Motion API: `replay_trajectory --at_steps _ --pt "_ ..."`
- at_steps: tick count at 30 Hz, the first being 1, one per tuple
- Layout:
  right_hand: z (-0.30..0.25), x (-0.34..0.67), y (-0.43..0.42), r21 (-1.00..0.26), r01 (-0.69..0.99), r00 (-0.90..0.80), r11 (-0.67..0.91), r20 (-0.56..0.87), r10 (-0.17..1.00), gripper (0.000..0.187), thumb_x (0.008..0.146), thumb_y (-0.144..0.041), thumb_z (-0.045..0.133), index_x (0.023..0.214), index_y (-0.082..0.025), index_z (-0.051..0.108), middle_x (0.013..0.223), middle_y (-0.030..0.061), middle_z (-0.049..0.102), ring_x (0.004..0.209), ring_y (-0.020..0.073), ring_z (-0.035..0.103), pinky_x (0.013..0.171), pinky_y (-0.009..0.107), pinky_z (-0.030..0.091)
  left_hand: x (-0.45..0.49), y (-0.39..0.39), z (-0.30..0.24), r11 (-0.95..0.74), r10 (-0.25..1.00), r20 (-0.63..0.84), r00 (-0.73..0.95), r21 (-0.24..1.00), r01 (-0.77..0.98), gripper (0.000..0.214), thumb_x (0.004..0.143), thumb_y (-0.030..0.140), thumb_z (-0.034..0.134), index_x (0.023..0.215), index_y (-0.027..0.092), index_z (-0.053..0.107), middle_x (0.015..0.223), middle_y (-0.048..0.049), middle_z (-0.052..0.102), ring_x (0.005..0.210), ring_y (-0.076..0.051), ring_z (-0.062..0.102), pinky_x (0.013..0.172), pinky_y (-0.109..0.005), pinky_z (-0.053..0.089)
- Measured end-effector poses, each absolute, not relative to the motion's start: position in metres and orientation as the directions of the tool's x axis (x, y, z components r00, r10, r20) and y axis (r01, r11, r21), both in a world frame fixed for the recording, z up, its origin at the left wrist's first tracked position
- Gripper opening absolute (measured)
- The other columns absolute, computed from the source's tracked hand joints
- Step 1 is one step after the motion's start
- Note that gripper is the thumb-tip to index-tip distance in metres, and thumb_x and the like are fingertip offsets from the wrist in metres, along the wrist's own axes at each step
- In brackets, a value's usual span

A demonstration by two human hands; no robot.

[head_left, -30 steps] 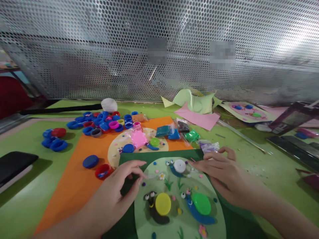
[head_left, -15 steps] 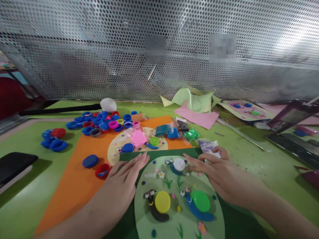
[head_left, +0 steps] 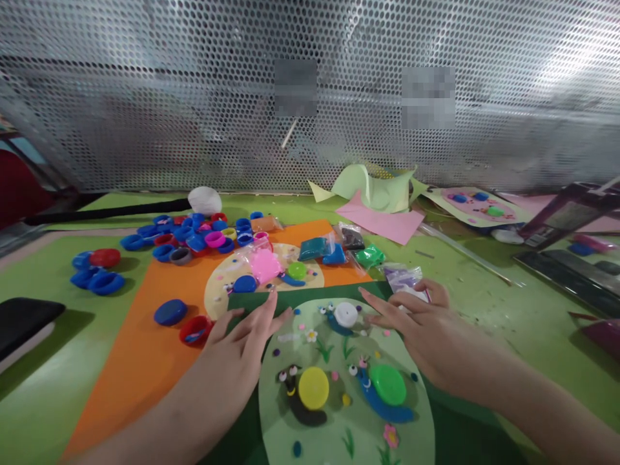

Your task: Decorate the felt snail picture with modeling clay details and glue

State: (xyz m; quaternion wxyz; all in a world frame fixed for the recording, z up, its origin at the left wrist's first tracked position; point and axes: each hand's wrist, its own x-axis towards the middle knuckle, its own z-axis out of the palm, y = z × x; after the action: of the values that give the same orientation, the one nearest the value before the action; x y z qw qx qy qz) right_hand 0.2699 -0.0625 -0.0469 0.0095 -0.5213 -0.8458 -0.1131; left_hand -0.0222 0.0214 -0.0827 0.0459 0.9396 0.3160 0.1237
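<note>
A light green oval sheet (head_left: pixel 349 413) lies on dark green paper (head_left: pixel 310 298) right in front of me. It carries clay snails with a yellow cap (head_left: pixel 313 387), a green cap (head_left: pixel 388 383) and a white cap (head_left: pixel 346 314). My left hand (head_left: pixel 242 342) lies flat on the dark paper at the oval's upper left edge, fingers stretched out. My right hand (head_left: pixel 421 329) rests at the oval's upper right edge, fingers spread and pointing left towards the white cap. Neither hand holds anything.
An orange sheet (head_left: pixel 145 349) lies to the left with a heap of bottle caps (head_left: pixel 194 236) and small clay bags (head_left: pixel 334 252). A cream oval craft (head_left: pixel 217 287) sits behind. A black phone (head_left: pixel 24 320) is at far left; paper scraps (head_left: pixel 382 200) and a perforated metal screen (head_left: pixel 310 97) stand behind.
My left hand has uncurled from a loose pinch and now lies flat, fingers stretched forward. My right hand stayed at the oval's upper right edge.
</note>
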Motion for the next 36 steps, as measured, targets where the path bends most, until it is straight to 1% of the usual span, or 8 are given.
replay_trajectory --at_steps 4,10,13,18,21,25,28,36 --pt "-0.043 0.270 -0.063 0.208 0.876 -0.471 0.435 0.170 0.866 0.070 0.065 0.001 0.036 0.134 -0.007 0.040 0.074 0.0105 0.063 0.078 0.0263 0.058 0.082 0.056 0.036 -0.023 0.023 -0.085 -0.792 0.610 0.173 0.773 0.162 0.589 0.090 0.073 -0.005 0.027 0.140 0.024 -0.026 0.131 -0.0045 0.056 0.120 -0.026 0.050 0.098 -0.050 0.025" --pt "-0.040 0.268 -0.062 0.316 0.847 -0.500 0.429 0.197 0.843 0.071 0.061 0.003 0.038 0.131 -0.005 0.042 0.063 0.0065 0.057 0.071 0.0242 0.057 0.082 0.054 0.034 -0.024 0.022 -0.084 -0.799 0.601 0.204 0.773 0.191 0.571 0.087 0.075 -0.001 0.029 0.143 0.023 -0.021 0.130 -0.0039 0.057 0.120 -0.025 0.050 0.099 -0.046 0.025" --pt "-0.042 0.265 -0.063 0.372 0.814 -0.540 0.447 0.200 0.817 0.071 0.060 0.002 0.038 0.131 -0.003 0.042 0.057 0.0053 0.054 0.072 0.0262 0.054 0.083 0.055 0.029 -0.024 0.022 -0.083 -0.784 0.621 0.178 0.764 0.166 0.598 0.086 0.075 -0.003 0.025 0.142 0.024 -0.022 0.130 -0.0023 0.056 0.119 -0.024 0.051 0.098 -0.046 0.026" --pt "-0.038 0.262 -0.067 0.415 0.792 -0.549 0.448 0.162 0.820 0.071 0.061 0.001 0.038 0.131 -0.006 0.041 0.054 0.0044 0.058 0.077 0.0264 0.054 0.085 0.052 0.024 -0.022 0.022 -0.083 -0.786 0.617 0.144 0.774 0.151 0.599 0.091 0.069 -0.007 0.024 0.141 0.023 -0.023 0.132 -0.0014 0.054 0.120 -0.023 0.050 0.098 -0.048 0.025" --pt "-0.033 0.265 -0.068 0.380 0.804 -0.543 0.456 0.158 0.825 0.071 0.064 0.004 0.035 0.134 -0.005 0.034 0.058 0.0036 0.062 0.084 0.0258 0.055 0.086 0.051 0.021 -0.022 0.022 -0.082 -0.787 0.616 0.149 0.773 0.162 0.596 0.089 0.072 -0.006 0.024 0.142 0.023 -0.023 0.132 -0.0008 0.054 0.122 -0.023 0.048 0.098 -0.048 0.026" --pt "-0.031 0.270 -0.067 0.251 0.849 -0.516 0.466 0.201 0.832 0.069 0.070 0.005 0.032 0.138 -0.010 0.028 0.065 0.0031 0.065 0.095 0.0249 0.054 0.088 0.050 0.020 -0.023 0.023 -0.083 -0.792 0.610 0.172 0.774 0.168 0.587 0.087 0.073 -0.003 0.025 0.143 0.021 -0.020 0.132 -0.0012 0.054 0.120 -0.024 0.049 0.098 -0.047 0.027" --pt "-0.032 0.271 -0.066 0.170 0.862 -0.501 0.478 0.138 0.854 0.072 0.069 0.004 0.033 0.139 -0.011 0.027 0.071 0.0057 0.065 0.094 0.0244 0.055 0.088 0.051 0.021 -0.023 0.023 -0.083 -0.809 0.587 0.170 0.792 0.155 0.567 0.088 0.072 -0.001 0.027 0.143 0.020 -0.021 0.132 -0.0006 0.054 0.122 -0.024 0.048 0.099 -0.047 0.027" --pt "-0.038 0.273 -0.064 0.179 0.860 -0.494 0.479 0.054 0.868 0.076 0.067 0.002 0.033 0.141 -0.013 0.028 0.076 0.0079 0.063 0.086 0.0239 0.057 0.088 0.054 0.028 -0.023 0.024 -0.084 -0.815 0.580 0.197 0.790 0.156 0.559 0.087 0.074 -0.001 0.027 0.142 0.021 -0.022 0.132 -0.0006 0.054 0.121 -0.024 0.050 0.097 -0.047 0.029"
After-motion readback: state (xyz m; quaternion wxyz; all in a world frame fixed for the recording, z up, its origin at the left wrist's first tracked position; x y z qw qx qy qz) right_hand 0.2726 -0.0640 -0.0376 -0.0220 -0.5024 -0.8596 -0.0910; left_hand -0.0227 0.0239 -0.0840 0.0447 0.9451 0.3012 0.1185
